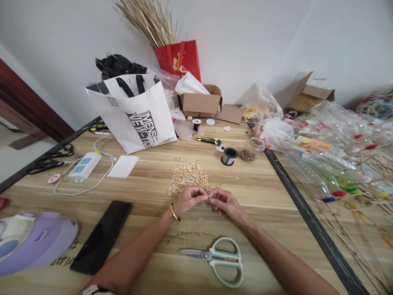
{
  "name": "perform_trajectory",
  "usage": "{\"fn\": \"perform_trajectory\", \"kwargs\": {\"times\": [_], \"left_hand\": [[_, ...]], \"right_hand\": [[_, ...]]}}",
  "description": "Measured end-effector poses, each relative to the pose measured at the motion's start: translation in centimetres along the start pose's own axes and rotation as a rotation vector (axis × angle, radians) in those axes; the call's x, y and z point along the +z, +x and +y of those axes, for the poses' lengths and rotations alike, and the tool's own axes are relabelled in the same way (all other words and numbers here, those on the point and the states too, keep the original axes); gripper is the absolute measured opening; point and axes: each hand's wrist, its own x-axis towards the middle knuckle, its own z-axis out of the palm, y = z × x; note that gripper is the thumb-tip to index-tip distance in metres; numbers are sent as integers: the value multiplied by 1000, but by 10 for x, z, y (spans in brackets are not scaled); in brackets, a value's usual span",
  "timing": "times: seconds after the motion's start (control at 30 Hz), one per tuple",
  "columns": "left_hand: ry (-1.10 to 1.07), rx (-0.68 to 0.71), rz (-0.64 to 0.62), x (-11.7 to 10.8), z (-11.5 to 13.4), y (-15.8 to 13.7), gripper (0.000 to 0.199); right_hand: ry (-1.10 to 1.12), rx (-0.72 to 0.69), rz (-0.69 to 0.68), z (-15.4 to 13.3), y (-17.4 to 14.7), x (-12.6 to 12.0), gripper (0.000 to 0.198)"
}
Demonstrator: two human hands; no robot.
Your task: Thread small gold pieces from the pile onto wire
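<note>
My left hand (193,198) and my right hand (223,200) meet fingertip to fingertip above the wooden table. Both are closed in a pinch on a tiny pale piece, perhaps a bead, too small to name for certain. Just behind my left hand spreads a pile of clear and gold beads (188,175). A thin gold chain (190,233) lies on the wood between my forearms. Nearer to me rest scissors (225,261) with pale green handles, their blades pointing left. A gold bangle (175,213) circles my left wrist.
Behind the beads are a wire spool (229,156), a jar of small beads (248,154) and a utility knife (208,141). A black phone (102,235), a power strip (85,164) and a white bag (135,116) stand left. Plastic bottles (337,147) crowd the right.
</note>
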Motion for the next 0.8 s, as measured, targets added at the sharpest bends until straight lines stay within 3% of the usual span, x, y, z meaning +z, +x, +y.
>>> {"fn": "perform_trajectory", "kwargs": {"times": [0.5,0.67,0.8], "left_hand": [[-179,-99,-52,-2,-1,-2,25],[-33,-158,-16,-4,2,0,27],[154,-138,-63,-8,10,1,18]], "right_hand": [[-42,-17,65,5,2,-7,29],[-80,-8,79,1,2,-10,29],[-239,4,-4,-11,-1,-13,26]]}}
